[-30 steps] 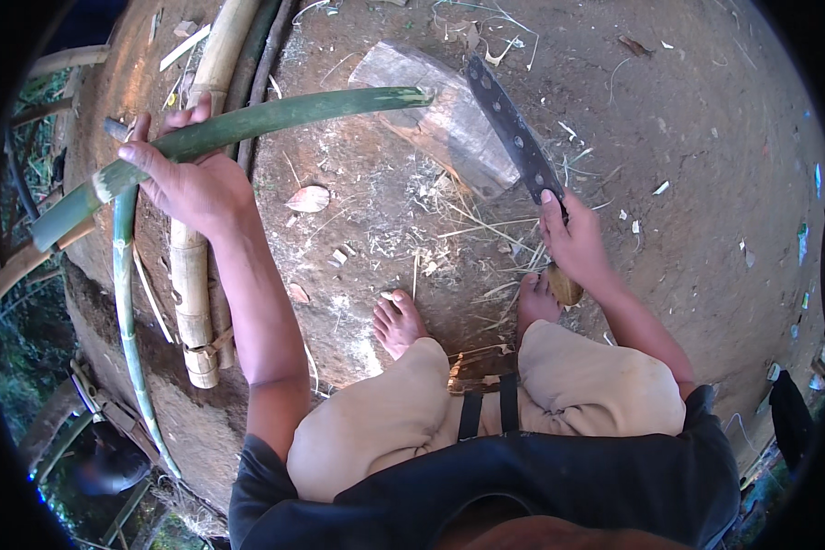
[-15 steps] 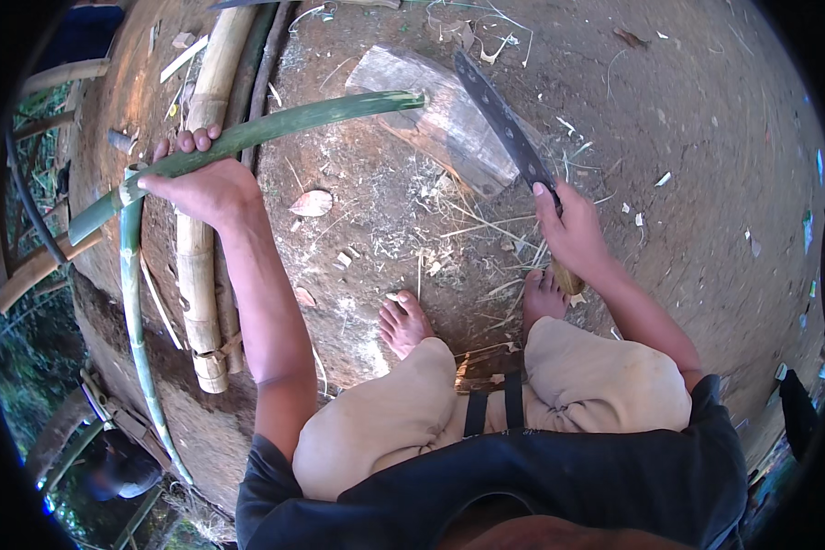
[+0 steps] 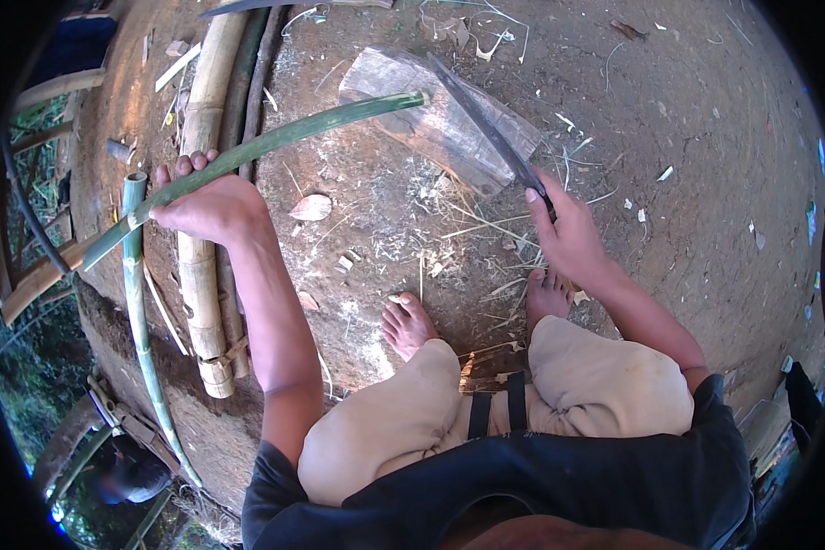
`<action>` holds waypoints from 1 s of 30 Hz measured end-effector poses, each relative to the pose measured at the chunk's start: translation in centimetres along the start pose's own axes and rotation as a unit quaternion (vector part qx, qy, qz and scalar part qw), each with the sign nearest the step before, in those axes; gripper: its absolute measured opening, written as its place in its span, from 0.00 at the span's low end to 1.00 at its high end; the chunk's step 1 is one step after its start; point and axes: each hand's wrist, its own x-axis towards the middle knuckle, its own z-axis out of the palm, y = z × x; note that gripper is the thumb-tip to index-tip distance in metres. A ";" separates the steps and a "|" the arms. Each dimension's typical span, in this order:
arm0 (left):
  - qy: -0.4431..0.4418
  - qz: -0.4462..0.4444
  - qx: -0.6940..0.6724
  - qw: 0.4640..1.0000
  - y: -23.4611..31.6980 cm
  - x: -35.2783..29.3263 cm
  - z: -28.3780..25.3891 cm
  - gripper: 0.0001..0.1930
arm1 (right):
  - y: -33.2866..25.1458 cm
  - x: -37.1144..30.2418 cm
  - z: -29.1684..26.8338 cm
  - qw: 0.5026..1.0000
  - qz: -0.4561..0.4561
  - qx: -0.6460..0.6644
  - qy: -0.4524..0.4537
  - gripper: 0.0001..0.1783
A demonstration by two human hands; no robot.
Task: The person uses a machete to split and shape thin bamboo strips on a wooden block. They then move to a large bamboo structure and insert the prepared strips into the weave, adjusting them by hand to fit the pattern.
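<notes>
My left hand (image 3: 213, 203) is closed around a long green bamboo strip (image 3: 293, 130), its fingertips curled over the strip's far edge. The strip slants up to the right, and its frayed far end lies over a flat wooden block (image 3: 385, 77) on the ground. In my right hand (image 3: 564, 225) is a machete (image 3: 486, 126), gripped by the handle, which my fingers mostly hide. Its dark blade points up and left across the block, with the tip a little beyond the strip's end. Blade and strip appear apart.
Left of the block lie a thick pale bamboo pole (image 3: 202, 266) and a dark pole (image 3: 264, 73). A thin green bamboo stem (image 3: 142, 321) lies farther left, near a drop in the ground. Shavings and a dry leaf (image 3: 312, 207) litter the dirt around my bare feet (image 3: 409, 323).
The bamboo strip has turned about its length, showing a narrower side. The machete has rolled so its blade looks thinner, and its tip has shifted left toward the strip's end.
</notes>
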 end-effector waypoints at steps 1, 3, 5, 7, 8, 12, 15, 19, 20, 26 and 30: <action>-0.008 0.003 0.005 1.000 0.3 -0.3 0.2 0.18 | 0.1 0.0 0.1 1.000 -0.021 -0.011 0.004 0.22; -0.023 0.009 0.016 1.000 0.7 -1.0 0.6 0.20 | 0.2 0.1 0.3 0.997 -0.068 -0.045 0.009 0.23; -0.011 0.047 0.027 0.998 0.7 -2.1 1.2 0.23 | -0.1 0.2 0.5 0.990 -0.107 -0.092 -0.005 0.25; -0.018 0.095 0.022 0.995 0.7 -3.3 1.3 0.25 | -1.7 0.0 0.3 0.981 -0.127 -0.140 -0.041 0.25; -0.031 0.123 0.015 0.992 0.7 -3.8 1.2 0.26 | -2.4 -0.1 0.0 0.976 -0.130 -0.163 -0.065 0.26; -0.066 0.178 -0.011 0.982 0.0 -4.2 -0.4 0.25 | -1.8 0.7 0.0 0.970 -0.138 -0.194 -0.047 0.28; -0.112 0.191 0.042 0.974 0.1 -5.2 -2.4 0.23 | 0.0 1.6 0.5 0.977 -0.088 -0.195 -0.021 0.29; -0.124 0.194 -0.011 0.973 -0.1 -5.8 -3.2 0.16 | -1.8 0.6 -0.6 0.969 -0.160 -0.179 -0.054 0.29; -0.131 0.205 -0.010 0.970 -0.4 -5.9 -3.7 0.15 | -2.0 0.5 -0.7 0.966 -0.183 -0.174 -0.058 0.28; -0.094 0.176 0.047 0.979 -0.7 -6.3 -6.3 0.14 | -0.3 1.9 -0.2 0.976 -0.113 -0.184 -0.040 0.25; -0.034 0.075 0.146 0.986 -2.9 -6.0 -11.4 0.17 | -0.9 1.6 0.6 0.998 -0.016 0.014 -0.051 0.22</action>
